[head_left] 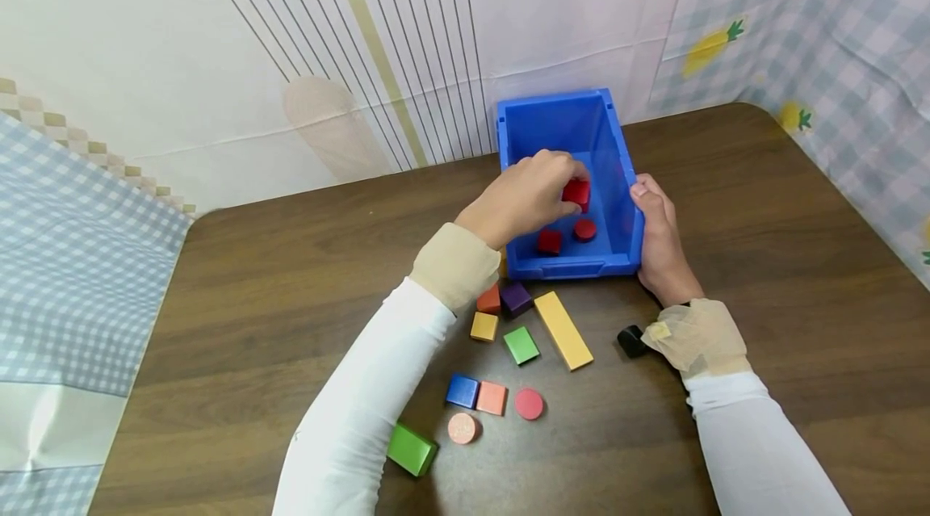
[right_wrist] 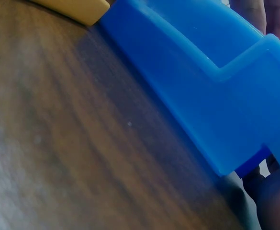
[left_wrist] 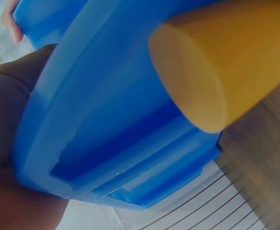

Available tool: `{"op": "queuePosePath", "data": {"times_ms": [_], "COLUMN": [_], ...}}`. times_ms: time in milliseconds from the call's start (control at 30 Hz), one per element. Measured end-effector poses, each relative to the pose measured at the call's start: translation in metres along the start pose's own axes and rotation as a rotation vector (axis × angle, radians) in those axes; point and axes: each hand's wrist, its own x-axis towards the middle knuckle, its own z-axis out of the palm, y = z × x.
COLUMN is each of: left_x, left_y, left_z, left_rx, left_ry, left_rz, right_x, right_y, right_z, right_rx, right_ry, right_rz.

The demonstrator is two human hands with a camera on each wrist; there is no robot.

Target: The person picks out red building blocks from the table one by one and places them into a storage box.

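In the head view my left hand (head_left: 525, 191) reaches into a blue plastic bin (head_left: 570, 268) and pinches a red block (head_left: 577, 192) between thumb and fingers. Below that hand, a red cube (head_left: 550, 242) and a small red cylinder (head_left: 584, 230) lie on the bin's floor. At the bin's right side, my right hand (head_left: 659, 245) grips the wall, thumb over the rim. A yellow cylinder (left_wrist: 192, 81) stands close beside the bin in the left wrist view; my left forearm mostly hides it in the head view. The right wrist view shows the bin's outer side (right_wrist: 187, 96).
In front of the bin lie a long yellow block (head_left: 563, 331), a purple block (head_left: 517, 299), an orange block (head_left: 489, 299) and a light green block (head_left: 521, 346). Nearer are blue (head_left: 462, 391) and salmon (head_left: 492, 398) blocks, two discs and a green block (head_left: 412, 449). Patterned cloth hangs behind.
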Motion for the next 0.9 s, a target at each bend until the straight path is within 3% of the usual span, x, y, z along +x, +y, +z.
{"op": "queuePosePath", "data": {"times_ms": [900], "left_x": [0.026], "left_y": [0.005], "left_z": [0.003], "left_rx": [-0.072], "left_ry": [-0.071], "left_rz": [-0.095], "right_x": [-0.001], "right_y": [-0.002], "right_z": [-0.004], "right_rx": [-0.012], "right_ry": [-0.015], "right_rz": [0.011]}}
